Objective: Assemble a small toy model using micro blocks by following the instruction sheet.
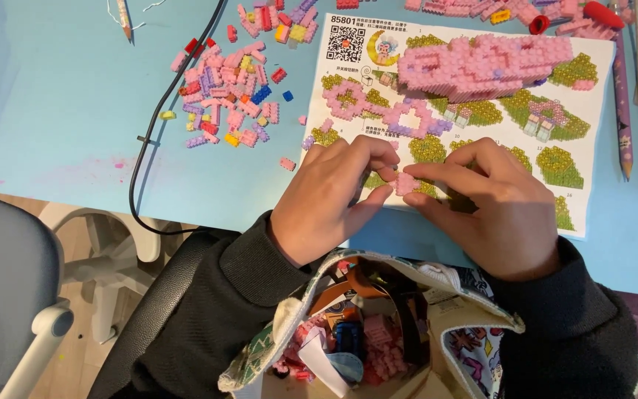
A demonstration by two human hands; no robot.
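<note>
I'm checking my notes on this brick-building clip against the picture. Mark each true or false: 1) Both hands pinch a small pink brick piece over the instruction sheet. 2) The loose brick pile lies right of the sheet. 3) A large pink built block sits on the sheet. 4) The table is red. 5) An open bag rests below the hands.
1) True: the left hand and right hand meet on the small pink brick piece over the instruction sheet.
2) False: the loose brick pile lies left of the sheet.
3) True: the large pink built block.
4) False: the table is light blue.
5) True: the open bag.
</note>
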